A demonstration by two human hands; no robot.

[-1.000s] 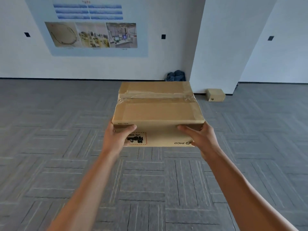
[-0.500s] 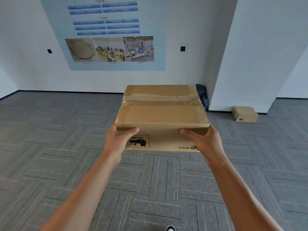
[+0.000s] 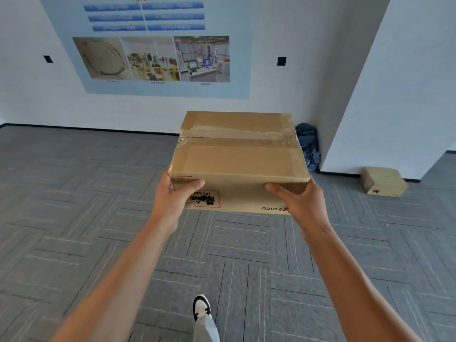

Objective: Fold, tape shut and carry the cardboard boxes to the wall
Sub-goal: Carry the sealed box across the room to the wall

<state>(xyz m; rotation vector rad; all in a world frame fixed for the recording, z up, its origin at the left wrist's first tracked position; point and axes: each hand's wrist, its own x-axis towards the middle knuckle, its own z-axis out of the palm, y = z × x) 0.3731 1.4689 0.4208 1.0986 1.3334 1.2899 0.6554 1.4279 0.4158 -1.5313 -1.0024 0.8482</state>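
- Between the two hands, a taped cardboard box [image 3: 238,159] is held off the grey carpet; left hand [image 3: 174,199] grips its near left corner, thumb on the front face; right hand [image 3: 299,202] grips the near right corner likewise
- Beyond the grip, clear tape [image 3: 237,133] crosses the lid seam
- Farther right of the grip, a second box [image 3: 383,181] sits against the white wall [image 3: 394,95]; blue cloth [image 3: 308,145] lies in the corner
- Below the grip, one shoe [image 3: 201,307] shows

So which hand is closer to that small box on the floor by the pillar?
Right. The right hand grips the carried box on the side toward the small box; the left hand grips the far corner.
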